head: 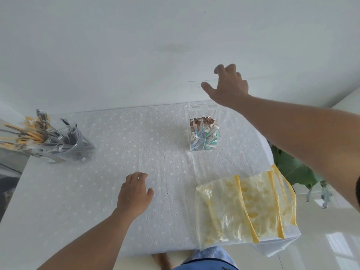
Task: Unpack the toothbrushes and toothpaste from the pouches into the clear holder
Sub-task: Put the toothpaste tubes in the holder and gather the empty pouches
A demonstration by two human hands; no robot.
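Observation:
The clear holder [204, 136] stands on the far right of the table, filled with wrapped toothbrushes and toothpaste in blue, teal and copper. Its clear hinged lid [196, 94] stands raised behind it. My right hand [228, 85] reaches over the lid's top edge with fingers spread, at or just above that edge. Flat on the tablecloth at the middle, my left hand [134, 191] holds nothing, its fingers loosely bent. Several flat yellow-striped clear pouches [245, 207] lie overlapped at the front right corner.
A grey cup [66, 147] lies tipped on its side at the left, spilling yellow and dark wrapped sticks. The white dotted tablecloth [116, 143] covers the table, which meets a white wall. A green plant [292, 168] sits beyond the right edge.

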